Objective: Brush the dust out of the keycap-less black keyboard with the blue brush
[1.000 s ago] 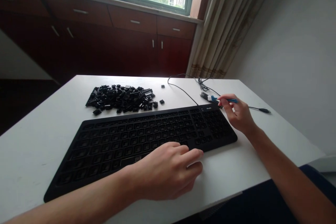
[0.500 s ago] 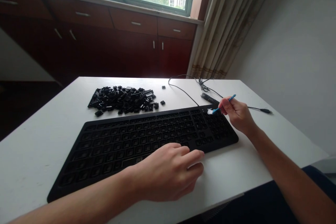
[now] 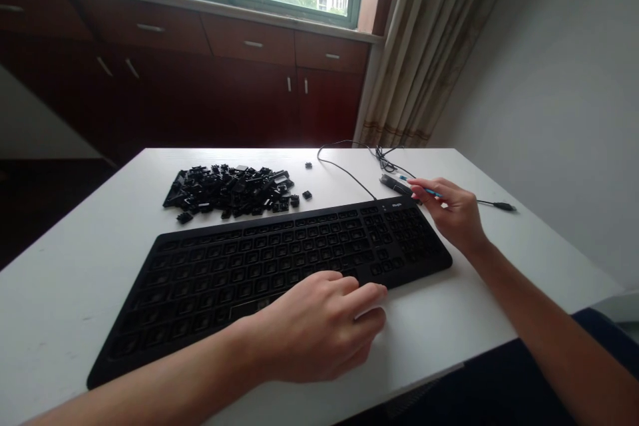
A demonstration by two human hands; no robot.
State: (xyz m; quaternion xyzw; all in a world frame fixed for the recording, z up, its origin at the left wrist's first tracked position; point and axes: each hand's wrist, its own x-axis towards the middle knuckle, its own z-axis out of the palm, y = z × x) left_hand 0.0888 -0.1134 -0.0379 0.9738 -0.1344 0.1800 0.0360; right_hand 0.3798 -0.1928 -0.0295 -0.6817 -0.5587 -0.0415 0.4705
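A black keyboard (image 3: 259, 273) with its keycaps removed lies across the white table (image 3: 74, 279). My left hand (image 3: 319, 326) rests on its near edge, fingers curled with the tips on the frame, holding nothing I can see. My right hand (image 3: 452, 213) is at the keyboard's far right corner, fingers pinched on a small blue-handled brush (image 3: 424, 190) whose white tip points left, just beyond the keyboard's back edge. A heap of loose black keycaps (image 3: 229, 190) lies behind the keyboard on the left.
The keyboard's black cable (image 3: 349, 160) loops across the back of the table, ending in a plug (image 3: 502, 206) at the right. A small dark object (image 3: 392, 183) lies by the brush tip. Dark wooden cabinets, a window and a curtain stand behind.
My right hand swung the brush down onto the keyboard's top right corner, then lifted it back behind the keyboard's edge. My left hand has stayed put.
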